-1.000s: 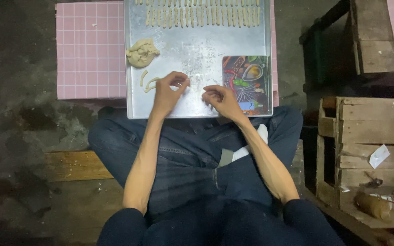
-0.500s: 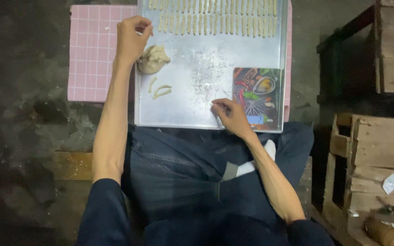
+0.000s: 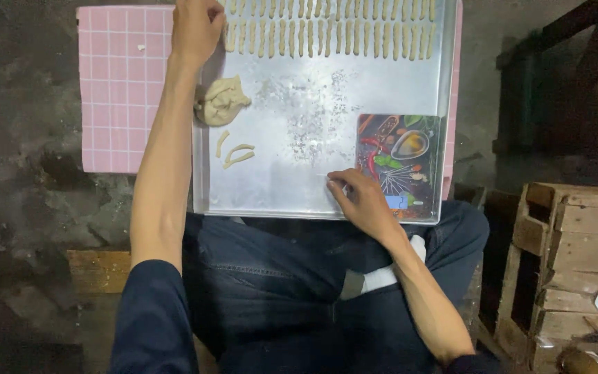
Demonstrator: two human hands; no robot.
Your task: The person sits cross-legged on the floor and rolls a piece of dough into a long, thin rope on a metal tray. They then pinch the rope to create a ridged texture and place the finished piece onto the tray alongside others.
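Tray (image 3: pixel 292 187) lies as before on the pink counter (image 3: pixel 115 90). The dough lump (image 3: pixel 221 101) hasn't moved. The left hand (image 3: pixel 196 28), fingers curled, has reached the dough strips (image 3: pixel 327 31); the right hand (image 3: pixel 361 201) stays loosely spread, empty, on the tray's near edge.

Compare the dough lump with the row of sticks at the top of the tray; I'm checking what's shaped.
The dough lump is one irregular mass; the sticks are many thin, straight pieces. The lump lies alone by the tray left edge; the sticks stand side by side. Both are the same pale beige.
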